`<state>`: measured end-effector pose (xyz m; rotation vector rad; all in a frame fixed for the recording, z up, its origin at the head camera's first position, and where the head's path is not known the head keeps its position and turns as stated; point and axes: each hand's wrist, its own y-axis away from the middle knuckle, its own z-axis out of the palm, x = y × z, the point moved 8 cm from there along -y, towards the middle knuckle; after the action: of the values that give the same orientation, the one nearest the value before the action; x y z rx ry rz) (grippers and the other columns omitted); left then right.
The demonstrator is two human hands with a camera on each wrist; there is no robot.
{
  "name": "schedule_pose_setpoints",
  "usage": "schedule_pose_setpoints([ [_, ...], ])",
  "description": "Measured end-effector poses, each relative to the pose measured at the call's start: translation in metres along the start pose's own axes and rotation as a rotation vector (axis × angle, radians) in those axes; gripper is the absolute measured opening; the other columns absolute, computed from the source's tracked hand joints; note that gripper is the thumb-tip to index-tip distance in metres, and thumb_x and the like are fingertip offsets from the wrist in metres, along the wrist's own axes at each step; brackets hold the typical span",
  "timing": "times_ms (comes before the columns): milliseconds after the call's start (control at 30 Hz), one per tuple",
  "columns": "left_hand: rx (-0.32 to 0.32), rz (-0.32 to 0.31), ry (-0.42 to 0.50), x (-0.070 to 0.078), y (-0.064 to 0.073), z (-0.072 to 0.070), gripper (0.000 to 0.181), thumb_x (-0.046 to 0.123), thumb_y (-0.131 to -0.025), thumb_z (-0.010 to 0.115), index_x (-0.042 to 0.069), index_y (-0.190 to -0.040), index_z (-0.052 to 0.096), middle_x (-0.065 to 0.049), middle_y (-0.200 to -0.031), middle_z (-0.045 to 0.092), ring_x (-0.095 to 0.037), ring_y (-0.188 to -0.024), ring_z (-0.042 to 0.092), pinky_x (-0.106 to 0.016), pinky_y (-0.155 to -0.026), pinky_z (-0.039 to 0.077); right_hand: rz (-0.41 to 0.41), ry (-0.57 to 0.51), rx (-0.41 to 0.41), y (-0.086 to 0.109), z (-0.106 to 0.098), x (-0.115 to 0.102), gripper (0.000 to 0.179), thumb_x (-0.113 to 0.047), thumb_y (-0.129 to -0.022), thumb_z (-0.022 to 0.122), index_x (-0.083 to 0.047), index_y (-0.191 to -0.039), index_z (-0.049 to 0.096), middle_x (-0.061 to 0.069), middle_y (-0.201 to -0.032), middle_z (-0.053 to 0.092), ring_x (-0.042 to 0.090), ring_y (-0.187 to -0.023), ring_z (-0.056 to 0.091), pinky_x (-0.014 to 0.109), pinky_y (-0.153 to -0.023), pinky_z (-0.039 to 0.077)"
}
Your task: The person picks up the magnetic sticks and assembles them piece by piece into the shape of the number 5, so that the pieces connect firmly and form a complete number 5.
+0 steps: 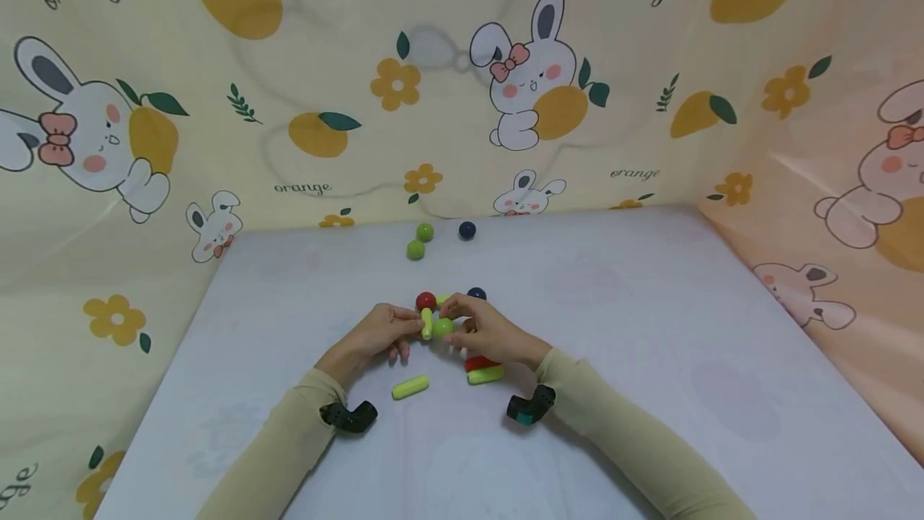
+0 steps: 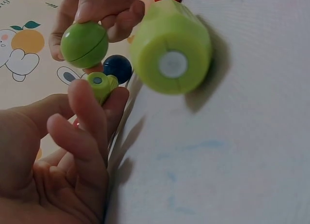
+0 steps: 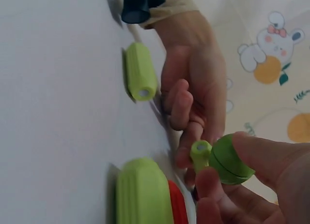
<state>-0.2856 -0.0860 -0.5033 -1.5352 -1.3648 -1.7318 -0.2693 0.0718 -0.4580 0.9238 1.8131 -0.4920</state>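
My left hand [image 1: 378, 333] pinches a short yellow-green rod [image 1: 427, 324] with a silver dot on its end, plain in the left wrist view. My right hand [image 1: 498, 333] grips a green ball [image 1: 443, 329] between thumb and fingers, right beside that rod. In the right wrist view, the ball [image 3: 232, 162] and the rod [image 3: 200, 154] are close together; whether they touch I cannot tell. Just behind the hands are a red ball [image 1: 426, 300], a dark blue ball [image 1: 476, 293] and a partly hidden yellow-green piece [image 1: 443, 299].
Before the left hand lies a loose yellow-green rod [image 1: 410, 387]. Below the right hand another yellow-green rod [image 1: 486, 375] lies against a red one [image 1: 478, 363]. Farther back on the white table [image 1: 613, 303] are two green balls [image 1: 415, 249] and a dark blue ball [image 1: 467, 230].
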Motion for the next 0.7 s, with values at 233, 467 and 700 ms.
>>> schedule_pose_setpoints([
  [233,0.016,0.009,-0.015,0.001,0.001,-0.001,0.044,0.017,-0.101,0.059,-0.012,-0.135,0.056,-0.007,-0.095,0.076,-0.003,-0.047,0.056,-0.017,-0.044,0.042,0.005,0.061,0.000,0.002,0.011,-0.004,0.032,-0.019,-0.094,0.072,-0.011,-0.121,0.056,0.010,-0.126,0.063,0.019,-0.107,0.065,0.027,-0.084,0.056],
  [467,0.017,0.013,-0.021,0.001,0.001,-0.002,0.045,0.018,-0.101,0.060,-0.011,-0.135,0.056,-0.007,-0.097,0.076,-0.003,-0.045,0.054,-0.017,-0.043,0.041,0.024,0.082,-0.008,0.000,0.022,0.000,0.033,-0.026,-0.093,0.074,-0.016,-0.117,0.054,0.007,-0.119,0.067,0.011,-0.088,0.066,0.026,-0.076,0.055],
  [700,0.025,0.007,-0.029,0.002,0.001,-0.002,0.044,0.018,-0.101,0.060,-0.010,-0.136,0.057,-0.007,-0.096,0.076,-0.003,-0.044,0.054,-0.017,-0.043,0.042,0.006,0.082,0.006,-0.001,0.025,0.000,0.033,-0.021,-0.093,0.074,-0.013,-0.116,0.052,0.013,-0.120,0.067,0.012,-0.075,0.063,0.025,-0.058,0.052],
])
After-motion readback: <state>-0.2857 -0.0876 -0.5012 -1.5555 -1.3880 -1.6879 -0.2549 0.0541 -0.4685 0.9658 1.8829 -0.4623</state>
